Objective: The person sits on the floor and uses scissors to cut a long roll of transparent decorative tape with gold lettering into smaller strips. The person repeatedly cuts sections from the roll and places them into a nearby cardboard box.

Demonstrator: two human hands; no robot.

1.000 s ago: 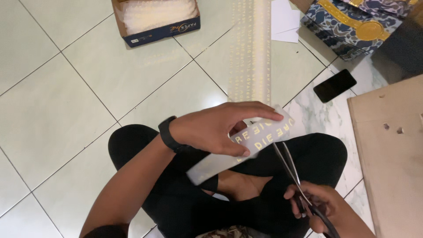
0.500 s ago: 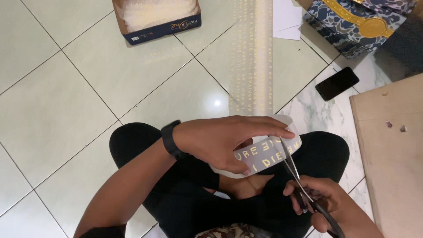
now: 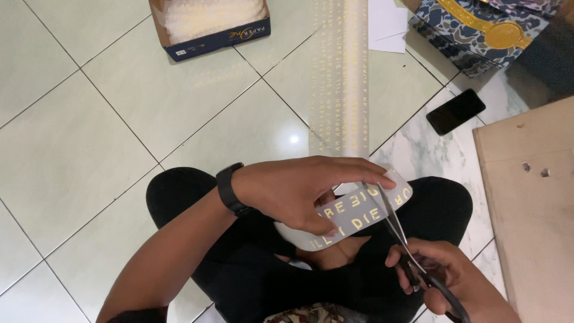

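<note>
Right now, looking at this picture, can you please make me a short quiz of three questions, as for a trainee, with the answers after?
1. True or false: the left hand holds the clear printed strip.
2. Which hand holds the scissors? A) left B) right C) neither
3. Fill in: the black phone lies on the ____.

Key
1. True: its fingers pinch the strip above the lap.
2. B: the right hand has the handles, with the blades at the strip.
3. Floor: it rests on the tiles, near the wooden board.
</note>
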